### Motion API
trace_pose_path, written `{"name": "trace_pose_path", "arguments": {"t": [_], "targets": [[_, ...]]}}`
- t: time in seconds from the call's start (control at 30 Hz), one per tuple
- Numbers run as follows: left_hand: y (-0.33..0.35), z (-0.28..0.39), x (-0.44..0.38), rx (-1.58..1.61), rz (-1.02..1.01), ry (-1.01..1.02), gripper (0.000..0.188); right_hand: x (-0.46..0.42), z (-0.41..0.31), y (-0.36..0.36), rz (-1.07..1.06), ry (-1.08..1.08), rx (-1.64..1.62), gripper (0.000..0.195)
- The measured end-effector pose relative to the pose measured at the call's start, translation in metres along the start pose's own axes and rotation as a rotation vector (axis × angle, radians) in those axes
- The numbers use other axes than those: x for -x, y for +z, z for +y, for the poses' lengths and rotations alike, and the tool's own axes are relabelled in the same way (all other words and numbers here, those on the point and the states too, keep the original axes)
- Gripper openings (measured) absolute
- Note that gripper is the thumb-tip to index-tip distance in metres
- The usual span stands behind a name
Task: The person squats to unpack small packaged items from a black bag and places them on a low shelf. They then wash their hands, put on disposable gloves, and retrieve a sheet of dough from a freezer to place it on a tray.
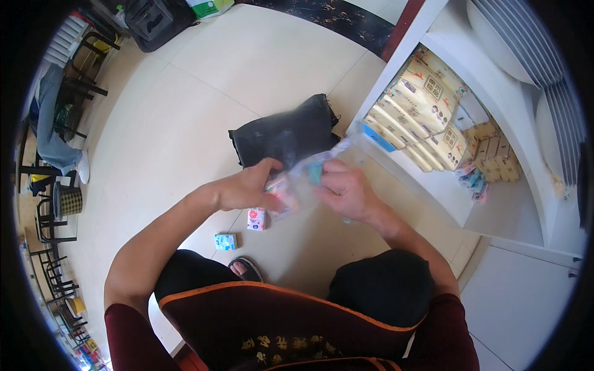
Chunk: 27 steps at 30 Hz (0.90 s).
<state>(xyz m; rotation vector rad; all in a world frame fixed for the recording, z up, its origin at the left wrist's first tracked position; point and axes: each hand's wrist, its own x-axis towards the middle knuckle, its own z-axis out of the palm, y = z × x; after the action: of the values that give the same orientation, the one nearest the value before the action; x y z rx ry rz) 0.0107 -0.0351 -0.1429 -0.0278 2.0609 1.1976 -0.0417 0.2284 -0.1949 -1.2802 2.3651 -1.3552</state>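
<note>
Low over the tiled floor, my left hand (pixel 250 188) grips a small pink tissue pack (pixel 281 194) inside a clear plastic bag (pixel 301 185). Blurred by motion, my right hand (pixel 345 190) has its fingers closed on the bag's other side, by a small teal pack (pixel 316 172) that seems to be within the film. Just beyond the hands lies a black bag or cloth bundle (pixel 287 132) with frayed ends. Below my left hand, a pink-and-white tissue pack (pixel 256 219) and a blue-and-white one (pixel 225 241) rest on the floor.
At right, an open white cabinet (pixel 501 222) holds stacked tissue packages (pixel 417 106) and small coloured packs (pixel 472 183). Stacked plates (pixel 524 41) stand above. A dark backpack (pixel 158 23) lies at the upper left. Along the left are stools (pixel 51 222) and a seated person's leg (pixel 51 125).
</note>
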Motion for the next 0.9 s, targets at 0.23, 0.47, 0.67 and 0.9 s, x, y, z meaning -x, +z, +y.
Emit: {"name": "trace_pose_path", "arguments": {"t": [0.23,0.47,0.67,0.9], "targets": [[0.001,-0.009,-0.014,0.667,0.333,0.002,0.031,0.008,-0.011,0.012,0.124,0.524,-0.788,0.016],[0.000,-0.014,-0.026,0.596,0.466,-0.008,0.018,0.019,0.021,0.033,0.270,0.577,-1.088,0.021],[0.003,-0.001,-0.029,0.139,0.538,0.120,0.009,0.007,0.029,0.051,0.190,0.913,-1.105,0.028],[0.011,-0.003,-0.032,0.619,0.479,0.169,0.005,0.006,0.036,0.062,0.441,0.969,-1.314,0.020]]}}
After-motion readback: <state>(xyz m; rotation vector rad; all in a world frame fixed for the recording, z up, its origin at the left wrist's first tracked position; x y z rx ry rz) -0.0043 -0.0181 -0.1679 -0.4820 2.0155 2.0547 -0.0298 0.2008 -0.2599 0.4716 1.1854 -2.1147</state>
